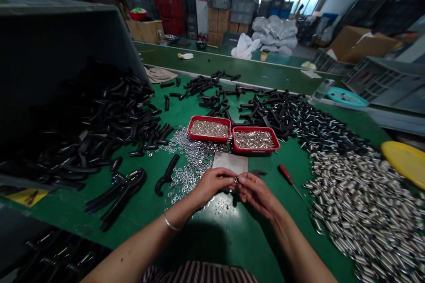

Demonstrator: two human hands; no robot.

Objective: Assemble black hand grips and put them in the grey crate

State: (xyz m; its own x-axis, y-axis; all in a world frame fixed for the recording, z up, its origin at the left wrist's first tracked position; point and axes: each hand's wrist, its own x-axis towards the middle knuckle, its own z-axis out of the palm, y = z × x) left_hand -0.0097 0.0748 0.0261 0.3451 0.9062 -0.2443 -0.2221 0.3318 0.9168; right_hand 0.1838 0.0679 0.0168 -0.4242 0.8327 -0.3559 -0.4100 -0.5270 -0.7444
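Note:
My left hand [215, 184] and my right hand [255, 191] meet at the fingertips over the green table. Pinched between them is a small dark metal part [236, 180], too small to name. A square metal plate [229, 162] lies just beyond my fingers, and a dark tool [259, 172] with a jaw-like end shows past my right hand. Behind the plate stand two red trays, the left tray [191, 137] with tiny metal parts and the right tray [236, 150] with small pins. Loose washers [191, 159] spread beside my left hand.
A red-handled screwdriver [288, 177] lies to the right, near a heap of silver cylinders [372, 203]. Black handles [122, 119] spill from a tipped bin [122, 22] at left. Black parts [282, 112] pile at the back. A yellow lid [405, 161] sits far right.

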